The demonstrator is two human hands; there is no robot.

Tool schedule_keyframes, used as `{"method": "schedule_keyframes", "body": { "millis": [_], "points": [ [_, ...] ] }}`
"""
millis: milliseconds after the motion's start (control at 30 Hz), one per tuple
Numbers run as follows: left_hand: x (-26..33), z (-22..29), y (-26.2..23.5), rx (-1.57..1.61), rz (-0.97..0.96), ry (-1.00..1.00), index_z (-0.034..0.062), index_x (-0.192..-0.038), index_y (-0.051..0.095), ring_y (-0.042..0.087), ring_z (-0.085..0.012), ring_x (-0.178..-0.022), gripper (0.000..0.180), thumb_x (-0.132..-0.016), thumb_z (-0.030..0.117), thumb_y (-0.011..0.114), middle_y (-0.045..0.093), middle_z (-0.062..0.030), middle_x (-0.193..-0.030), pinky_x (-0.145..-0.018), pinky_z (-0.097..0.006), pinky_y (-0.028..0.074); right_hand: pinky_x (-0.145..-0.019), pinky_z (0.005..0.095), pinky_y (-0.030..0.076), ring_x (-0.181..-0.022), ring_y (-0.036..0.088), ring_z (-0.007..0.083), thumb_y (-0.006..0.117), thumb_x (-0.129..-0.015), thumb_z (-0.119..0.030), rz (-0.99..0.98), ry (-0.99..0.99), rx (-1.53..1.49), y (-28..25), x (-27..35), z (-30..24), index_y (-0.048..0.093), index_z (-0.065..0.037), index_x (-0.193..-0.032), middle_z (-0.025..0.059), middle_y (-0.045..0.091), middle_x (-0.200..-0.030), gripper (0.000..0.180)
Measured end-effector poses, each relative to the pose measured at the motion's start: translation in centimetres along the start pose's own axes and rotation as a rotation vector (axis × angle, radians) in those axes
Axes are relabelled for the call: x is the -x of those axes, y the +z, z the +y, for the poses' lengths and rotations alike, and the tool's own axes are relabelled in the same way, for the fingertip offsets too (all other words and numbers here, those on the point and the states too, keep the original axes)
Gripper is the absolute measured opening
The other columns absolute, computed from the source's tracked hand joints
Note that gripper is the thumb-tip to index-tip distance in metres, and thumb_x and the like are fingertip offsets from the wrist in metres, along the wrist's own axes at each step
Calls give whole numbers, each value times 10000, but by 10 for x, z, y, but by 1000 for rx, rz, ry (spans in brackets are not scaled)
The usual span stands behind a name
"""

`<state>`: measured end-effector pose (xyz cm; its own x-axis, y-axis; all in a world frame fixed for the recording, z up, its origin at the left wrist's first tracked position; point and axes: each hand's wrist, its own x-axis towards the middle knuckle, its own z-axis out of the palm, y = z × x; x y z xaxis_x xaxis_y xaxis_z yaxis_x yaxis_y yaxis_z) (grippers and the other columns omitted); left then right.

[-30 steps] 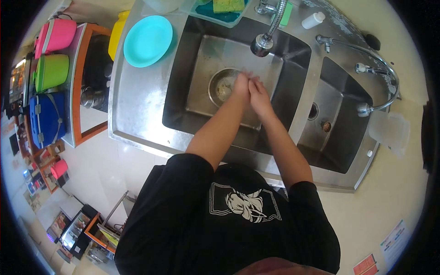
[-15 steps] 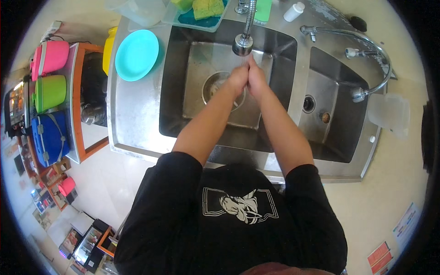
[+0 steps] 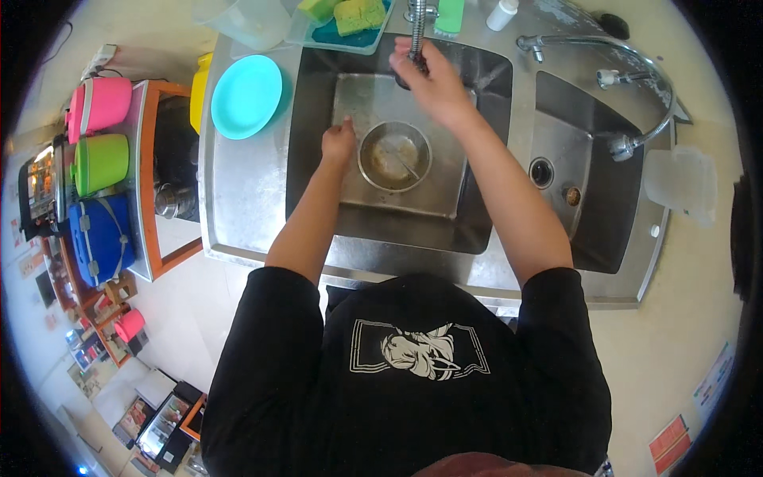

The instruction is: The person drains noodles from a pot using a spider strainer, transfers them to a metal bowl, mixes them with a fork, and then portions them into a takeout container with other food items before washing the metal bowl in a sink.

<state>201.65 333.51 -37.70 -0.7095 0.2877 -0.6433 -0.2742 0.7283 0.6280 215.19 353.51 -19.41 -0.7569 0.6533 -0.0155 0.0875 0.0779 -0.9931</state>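
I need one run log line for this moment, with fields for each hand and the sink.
left hand: at rim of steel bowl | right hand: on faucet spout | sink: bowl in left basin

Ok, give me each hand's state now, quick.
Left hand: fingers curled at the metal bowl rim; grip cannot be told.
Right hand: closed around the faucet spout.

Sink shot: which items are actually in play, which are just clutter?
In play:
left hand beside the metal bowl
right hand at the tap spout
left sink basin

Lying about:
turquoise plate
yellow sponges
white bottle
pink, green and blue containers
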Motion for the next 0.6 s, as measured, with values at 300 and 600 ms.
{"method": "schedule_keyframes", "body": {
  "millis": [300, 600],
  "points": [
    [74, 33, 9, 270, -195, 79, 5, -1246, 573, 637, -197, -886, 531, -983, 466, 568, 672, -102, -1118, -742, -355, 495, -924, 312, 497, -1073, 625, 173, 664, -968, -217, 1, -104, 185, 4, 2, -3, 532, -34, -1331, 105, 648, -1216, 428],
    [121, 82, 74, 608, -324, -60, -26, -1381, 503, 593, -273, -1106, 686, -1040, 557, 381, 586, -178, -1315, -917, -410, 492, -1063, 429, 428, -1284, 532, 366, 531, -997, -450, 45, 246, 163, 55, 116, 46, 428, 73, -1417, 277, 521, -1396, 679]
  ]
}}
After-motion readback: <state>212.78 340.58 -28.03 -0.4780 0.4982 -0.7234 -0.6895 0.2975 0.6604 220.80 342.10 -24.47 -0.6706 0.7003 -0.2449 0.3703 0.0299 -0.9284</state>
